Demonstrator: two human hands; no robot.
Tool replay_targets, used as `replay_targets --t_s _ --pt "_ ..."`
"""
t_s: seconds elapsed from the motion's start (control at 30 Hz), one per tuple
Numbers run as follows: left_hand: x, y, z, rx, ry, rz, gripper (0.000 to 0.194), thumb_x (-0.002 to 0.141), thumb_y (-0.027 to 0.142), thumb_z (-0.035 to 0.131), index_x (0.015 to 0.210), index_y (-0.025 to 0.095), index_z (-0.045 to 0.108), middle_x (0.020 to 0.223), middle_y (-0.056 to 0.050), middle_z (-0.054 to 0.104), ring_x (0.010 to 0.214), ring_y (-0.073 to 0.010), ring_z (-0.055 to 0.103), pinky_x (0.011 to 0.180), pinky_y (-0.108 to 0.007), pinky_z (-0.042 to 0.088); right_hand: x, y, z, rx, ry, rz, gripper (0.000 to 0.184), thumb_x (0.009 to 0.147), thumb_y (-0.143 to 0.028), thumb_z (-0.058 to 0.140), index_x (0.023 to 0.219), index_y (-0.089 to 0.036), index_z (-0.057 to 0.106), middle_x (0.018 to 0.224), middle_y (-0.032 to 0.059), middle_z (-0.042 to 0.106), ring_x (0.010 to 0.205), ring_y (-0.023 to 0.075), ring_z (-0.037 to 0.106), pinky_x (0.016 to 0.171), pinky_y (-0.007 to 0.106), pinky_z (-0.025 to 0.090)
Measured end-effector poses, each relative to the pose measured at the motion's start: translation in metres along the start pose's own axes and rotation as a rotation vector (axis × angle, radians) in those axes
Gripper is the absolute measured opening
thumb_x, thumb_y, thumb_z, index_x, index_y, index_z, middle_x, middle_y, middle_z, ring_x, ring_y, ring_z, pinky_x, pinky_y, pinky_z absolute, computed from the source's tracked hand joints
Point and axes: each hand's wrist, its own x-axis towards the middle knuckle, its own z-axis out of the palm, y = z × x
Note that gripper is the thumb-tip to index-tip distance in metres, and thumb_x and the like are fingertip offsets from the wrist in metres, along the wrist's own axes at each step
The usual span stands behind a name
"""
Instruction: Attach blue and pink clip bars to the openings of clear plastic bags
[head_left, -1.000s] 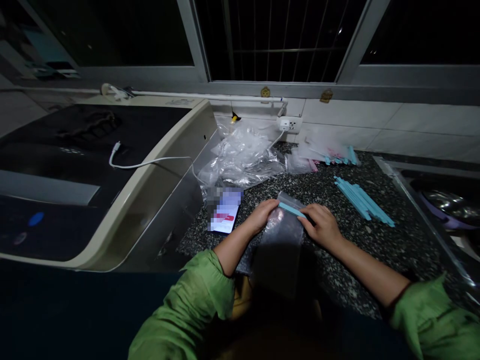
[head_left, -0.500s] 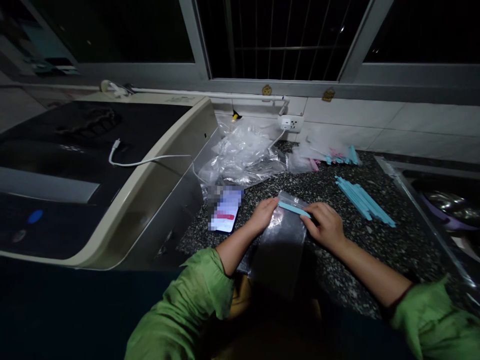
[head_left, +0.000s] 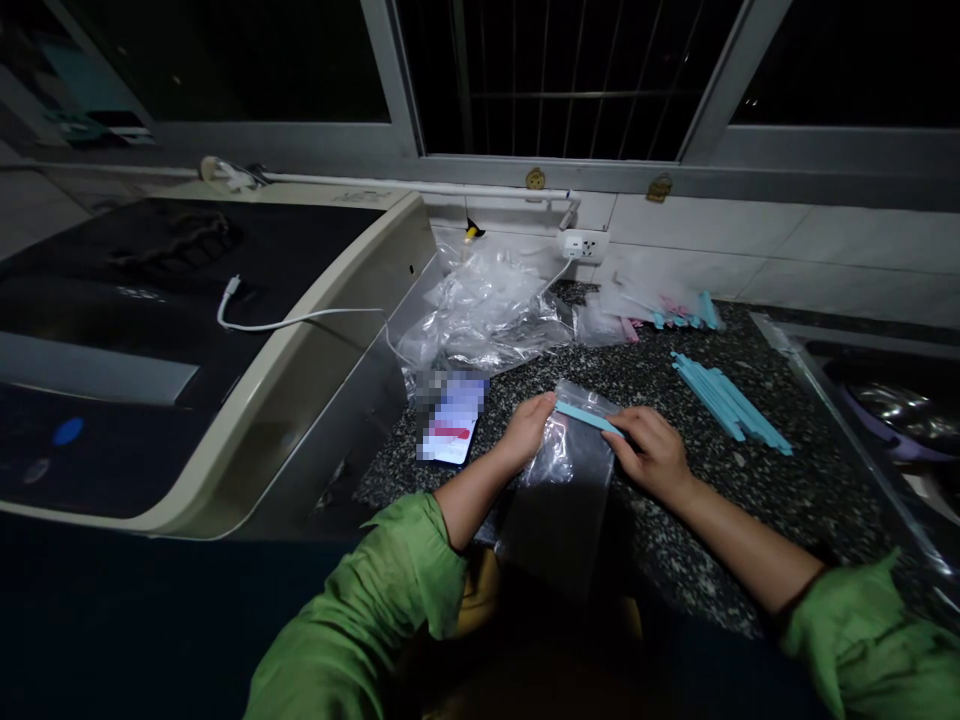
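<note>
A light-blue bag clip (head_left: 587,417), long and thin, lies across the upper part of a clear plastic bag (head_left: 562,490). My left hand (head_left: 531,428) pinches the clip's left end together with the bag's edge. At the other end, the thumb and fingers of my right hand (head_left: 651,448) are closed on the clip. The bag's top edge sticks out past the clip, and its lower part hangs down into shadow toward my body. Right of my right hand, several loose blue clips (head_left: 727,402) lie side by side on the speckled counter (head_left: 795,510).
A phone (head_left: 454,425) with a lit screen lies left of my hands. Behind it are crumpled plastic bags (head_left: 495,300) and a bag of pink and blue clips (head_left: 667,305). A washing machine (head_left: 337,330) with a white cable (head_left: 315,317) stands left; a metal-edged hob or sink (head_left: 847,420) borders the right.
Both hands keep almost the same grip and place on the clip and bag. The plastic's glare has shifted slightly, and nothing else has visibly moved.
</note>
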Motion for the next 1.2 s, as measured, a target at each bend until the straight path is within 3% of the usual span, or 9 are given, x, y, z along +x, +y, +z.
replay_targets --t_s 0.3,1.2 --pt "-0.0031 0.0038 0.0031 -0.038 0.011 -0.050 0.035 0.067 0.048 0.061 0.055 0.017 0.048 0.049 0.004 0.046 0.048 -0.0091 0.036 0.052 -0.023 0.028 -0.0011 0.0007 -0.0010 -0.010 -0.015 0.025 0.011 0.080 -0.020 0.057 0.090 -0.020 0.061 0.076 0.0051 0.062 0.072 0.0166 0.059 0.061 0.030 0.050" --pt "-0.0001 -0.0030 0.0012 -0.107 -0.006 -0.079 0.038 0.063 0.052 0.063 0.062 0.016 0.052 0.051 0.004 0.050 0.047 -0.0088 0.040 0.051 -0.023 0.031 -0.0009 0.0025 -0.0009 0.032 -0.006 0.037 0.014 0.079 -0.019 0.057 0.092 -0.021 0.062 0.076 0.0050 0.062 0.072 0.0166 0.058 0.061 0.031 0.049"
